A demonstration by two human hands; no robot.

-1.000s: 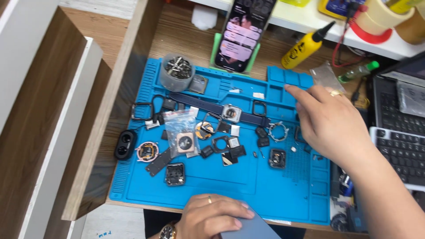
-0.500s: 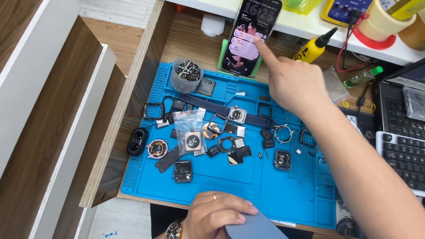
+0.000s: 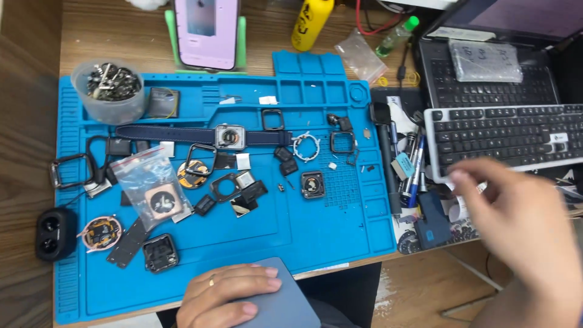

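Head view, left hand (image 3: 228, 297) fingers flat on grey pad (image 3: 280, 304), right hand (image 3: 522, 225) blurred, fingers loosely open, empty, near keyboard (image 3: 504, 135)

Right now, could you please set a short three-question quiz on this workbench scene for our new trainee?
1. True or false: the left hand rests on a flat grey-blue slab at the near edge of the blue mat.
2. Where is the right hand? A) on the phone B) in the air off the mat's right edge, near the keyboard C) in the clear cup
3. Fill in: the clear cup of small metal parts stands at the mat's far ____ corner.

Key: 1 true; 2 B; 3 left.
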